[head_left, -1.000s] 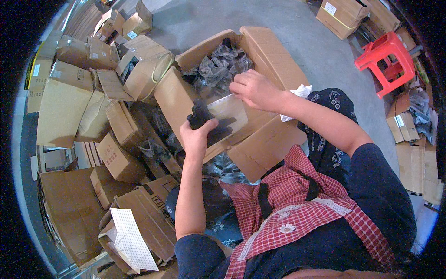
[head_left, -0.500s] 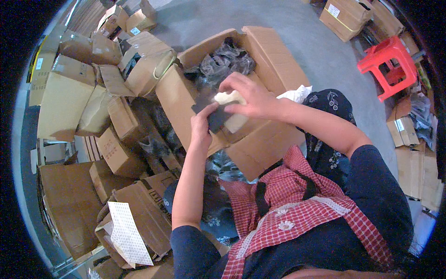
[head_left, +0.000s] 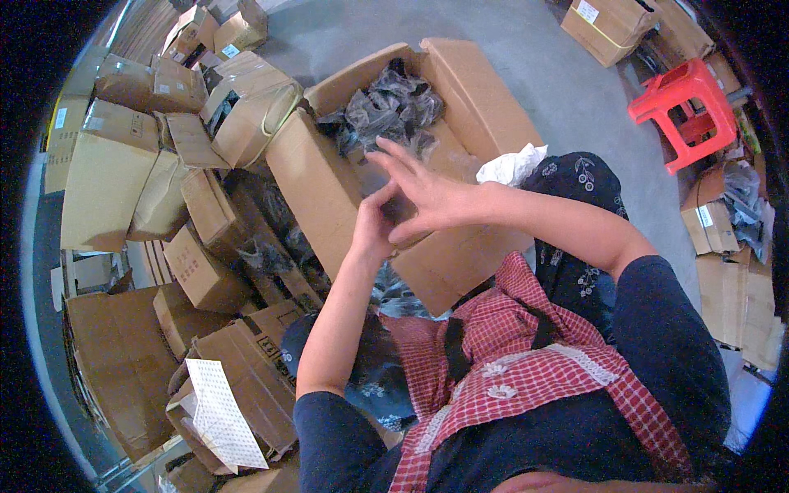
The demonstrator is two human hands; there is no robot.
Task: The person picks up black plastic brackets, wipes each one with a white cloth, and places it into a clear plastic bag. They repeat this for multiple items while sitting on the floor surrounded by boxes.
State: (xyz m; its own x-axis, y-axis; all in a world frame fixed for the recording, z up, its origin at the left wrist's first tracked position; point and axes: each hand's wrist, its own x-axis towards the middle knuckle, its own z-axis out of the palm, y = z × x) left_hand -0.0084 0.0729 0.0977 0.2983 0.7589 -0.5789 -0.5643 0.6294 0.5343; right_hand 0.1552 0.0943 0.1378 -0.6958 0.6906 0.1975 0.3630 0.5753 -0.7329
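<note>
Dark piece (head_left: 400,209): between the two hands, mostly hidden by fingers; its shape and edges cannot be told. With so little of it exposed, a poor hold on it could go unnoticed.
Left hand (head_left: 375,220): just left of the dark piece, fingers curved toward it; whether they grip it firmly I cannot tell. If they only steady it, a push from the other side could tip it out.
Right hand (head_left: 434,193): fingers spread, thumb well apart from them, reaching toward the left hand; contact is unclear. A spread hand would likely catch a slipping piece badly.
Open carton (head_left: 308,189): beneath both hands. A dropped piece would probably land inside, or strike the near flap (head_left: 448,271) below the right hand and slide off.
Crumpled dark plastic (head_left: 390,107): beyond the hands, inside the carton; loose folds could snag a fingertip or swallow a small part.
White crumpled material (head_left: 513,166): right of the right hand, near its forearm; a sweeping elbow might knock it down.
</note>
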